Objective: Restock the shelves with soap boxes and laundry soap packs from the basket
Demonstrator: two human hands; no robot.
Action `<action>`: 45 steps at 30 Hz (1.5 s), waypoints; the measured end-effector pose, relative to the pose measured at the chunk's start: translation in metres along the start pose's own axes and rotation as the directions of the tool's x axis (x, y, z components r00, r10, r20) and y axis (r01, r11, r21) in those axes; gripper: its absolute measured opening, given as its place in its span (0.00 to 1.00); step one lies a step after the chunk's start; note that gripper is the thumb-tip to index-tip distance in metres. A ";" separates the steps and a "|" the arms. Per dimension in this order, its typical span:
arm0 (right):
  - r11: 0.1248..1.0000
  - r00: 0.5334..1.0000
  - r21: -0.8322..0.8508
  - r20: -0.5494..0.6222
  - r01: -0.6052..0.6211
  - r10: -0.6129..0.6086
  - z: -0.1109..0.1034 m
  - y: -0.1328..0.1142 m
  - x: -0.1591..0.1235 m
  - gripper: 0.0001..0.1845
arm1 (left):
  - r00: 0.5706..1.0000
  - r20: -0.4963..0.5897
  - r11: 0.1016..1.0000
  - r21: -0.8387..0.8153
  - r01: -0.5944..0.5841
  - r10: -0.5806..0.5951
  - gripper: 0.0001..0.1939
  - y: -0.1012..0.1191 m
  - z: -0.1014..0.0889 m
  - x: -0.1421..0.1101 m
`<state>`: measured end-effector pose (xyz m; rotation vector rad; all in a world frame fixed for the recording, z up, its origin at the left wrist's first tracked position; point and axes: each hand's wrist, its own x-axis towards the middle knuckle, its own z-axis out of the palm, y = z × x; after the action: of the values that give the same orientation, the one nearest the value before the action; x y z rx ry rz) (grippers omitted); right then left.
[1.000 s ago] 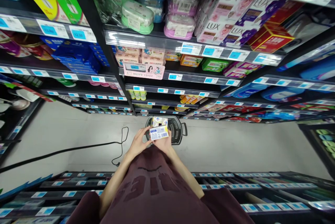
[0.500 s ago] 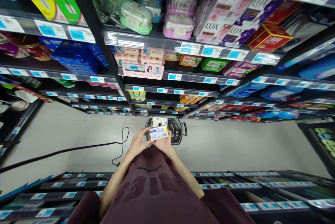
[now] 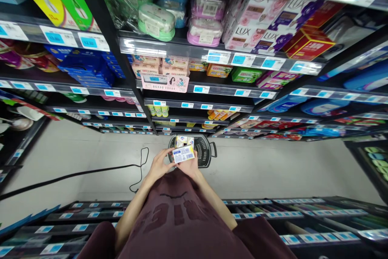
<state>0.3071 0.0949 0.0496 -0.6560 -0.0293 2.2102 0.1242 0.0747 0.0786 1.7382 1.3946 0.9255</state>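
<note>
Between my two hands is a small white and yellow soap box (image 3: 183,154), its printed side with a barcode facing up. My left hand (image 3: 160,165) grips the box's left end with thumb and fingers. Around the right end and underneath, my right hand (image 3: 189,165) holds it too; most of those fingers are hidden by the box. Below them a dark shopping basket (image 3: 206,158) stands on the floor, and several similar boxes (image 3: 182,140) lie in its left part.
In front rises a black shelf unit (image 3: 169,101) with soap dishes (image 3: 157,20), LUX soap boxes (image 3: 247,36) and laundry soaps (image 3: 218,70). A black cable (image 3: 100,169) runs over the floor on the left. Another shelf row (image 3: 291,214) stands close behind me.
The view has shifted very slightly. Both hands keep the soap box in nearly the same place above the basket.
</note>
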 end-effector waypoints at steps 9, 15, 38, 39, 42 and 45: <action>1.000 1.000 0.016 -0.006 -0.004 0.005 0.001 0.000 0.001 0.33 | 0.999 -0.030 0.999 0.045 -0.022 0.023 0.32 -0.002 0.000 0.000; 1.000 1.000 -0.017 -0.013 0.002 -0.003 0.001 0.000 0.000 0.31 | 0.995 -0.052 0.994 0.083 -0.076 0.080 0.28 -0.004 0.001 -0.004; 0.924 0.942 -0.204 -0.024 0.323 -0.334 -0.009 0.014 0.004 0.40 | 0.985 -0.167 0.988 -0.153 0.027 -0.053 0.28 -0.001 0.016 -0.007; 0.905 0.927 -0.230 -0.024 0.358 -0.373 -0.006 0.014 0.003 0.42 | 0.986 -0.160 0.987 -0.159 0.020 -0.046 0.26 -0.001 0.016 -0.008; 0.855 0.888 -0.300 -0.047 0.424 -0.457 0.003 0.017 0.004 0.46 | 0.986 -0.164 0.989 -0.151 -0.001 -0.024 0.23 0.002 0.019 -0.011; 0.815 0.862 -0.358 -0.050 0.457 -0.505 0.007 0.020 0.006 0.49 | 0.978 -0.210 0.992 -0.126 -0.014 -0.013 0.21 0.004 0.022 -0.013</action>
<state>0.2862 0.0870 0.0478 -0.8828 -0.4618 1.6683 0.1431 0.0595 0.0700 1.5824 1.4333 1.2011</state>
